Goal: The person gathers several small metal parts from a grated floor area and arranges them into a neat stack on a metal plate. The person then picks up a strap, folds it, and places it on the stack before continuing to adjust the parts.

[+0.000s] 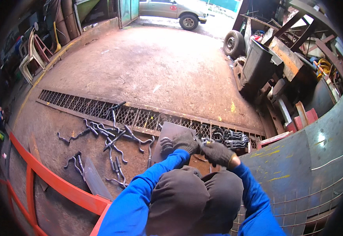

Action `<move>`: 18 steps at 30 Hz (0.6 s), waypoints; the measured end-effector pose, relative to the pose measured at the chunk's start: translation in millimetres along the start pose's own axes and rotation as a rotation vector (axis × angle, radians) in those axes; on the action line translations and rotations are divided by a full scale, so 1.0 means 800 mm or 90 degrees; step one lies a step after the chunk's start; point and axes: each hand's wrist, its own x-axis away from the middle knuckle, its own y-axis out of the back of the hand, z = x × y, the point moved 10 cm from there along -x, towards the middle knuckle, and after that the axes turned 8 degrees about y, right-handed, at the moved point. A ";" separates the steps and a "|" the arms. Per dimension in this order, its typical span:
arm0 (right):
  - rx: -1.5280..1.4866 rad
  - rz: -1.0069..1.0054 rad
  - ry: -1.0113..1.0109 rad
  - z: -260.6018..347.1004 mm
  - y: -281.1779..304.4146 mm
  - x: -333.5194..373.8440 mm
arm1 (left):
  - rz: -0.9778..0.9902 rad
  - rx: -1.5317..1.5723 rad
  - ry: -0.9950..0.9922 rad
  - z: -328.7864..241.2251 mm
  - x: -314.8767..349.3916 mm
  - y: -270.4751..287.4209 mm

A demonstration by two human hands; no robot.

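Observation:
My left hand point(184, 142), in a dark grey work glove, is closed over the right part of a flat grey metal plate point(170, 131). Dark, knobbly shapes show on the plate beside it; I cannot tell whether they are glove fingers or bent bars. Close by on the right, my right hand point(217, 154) is gloved too, its fingers curled round something. A thin metallic piece point(198, 142) shows between the hands, its kind unclear. Bent steel bars point(235, 140) lie stacked just beyond the right hand. More bent bars point(116, 141) are scattered on the floor to the left.
A mesh drain grate point(140, 118) crosses the floor ahead. An orange-red metal frame point(57, 179) runs along my left, with a loose grey plate point(96, 177) beside it. Metal sheets and wire mesh lie right. Scrap surrounds a black bin point(258, 65); a vehicle point(173, 11) stands outside.

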 end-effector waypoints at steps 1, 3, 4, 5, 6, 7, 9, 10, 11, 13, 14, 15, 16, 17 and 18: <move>-0.123 -0.044 -0.053 -0.019 -0.015 0.008 | -0.003 0.010 0.010 0.011 -0.009 -0.008; -0.310 -0.113 -0.094 -0.082 -0.053 0.024 | -0.008 0.079 -0.067 0.006 -0.014 -0.023; -0.364 -0.116 -0.118 -0.102 -0.071 0.023 | -0.010 0.111 -0.104 0.006 -0.014 -0.027; -0.415 -0.120 -0.142 -0.123 -0.085 0.020 | -0.018 0.167 -0.173 0.003 -0.011 -0.025; -0.470 -0.124 -0.168 -0.145 -0.104 0.015 | -0.031 0.136 -0.244 0.000 -0.009 -0.027; -0.611 -0.125 -0.220 -0.125 -0.117 0.018 | -0.047 0.105 -0.305 0.007 -0.005 -0.029; -0.874 -0.108 -0.222 -0.102 -0.128 0.030 | -0.041 -0.019 -0.370 -0.016 0.021 -0.027; -0.992 -0.065 -0.164 -0.086 -0.127 0.031 | -0.051 -0.081 -0.406 -0.030 0.033 -0.018; -1.119 -0.003 -0.078 -0.091 -0.140 0.023 | -0.013 -0.193 -0.358 -0.031 0.017 -0.038; -1.187 0.089 0.160 -0.045 -0.111 0.016 | -0.009 -0.202 -0.324 -0.032 0.000 -0.049; -1.141 0.093 0.299 -0.008 -0.086 0.020 | -0.010 -0.206 -0.303 -0.026 -0.005 -0.050; -1.141 0.074 0.414 0.032 -0.055 0.037 | -0.070 -0.176 -0.346 -0.030 0.006 -0.038; -1.146 0.051 0.521 0.066 -0.029 0.059 | -0.064 -0.138 -0.335 -0.028 0.008 -0.037; -1.152 -0.018 0.538 0.074 0.000 0.068 | -0.055 -0.100 -0.329 -0.033 0.009 -0.038; -1.157 -0.087 0.554 0.081 0.026 0.076 | -0.046 -0.062 -0.321 -0.037 0.009 -0.037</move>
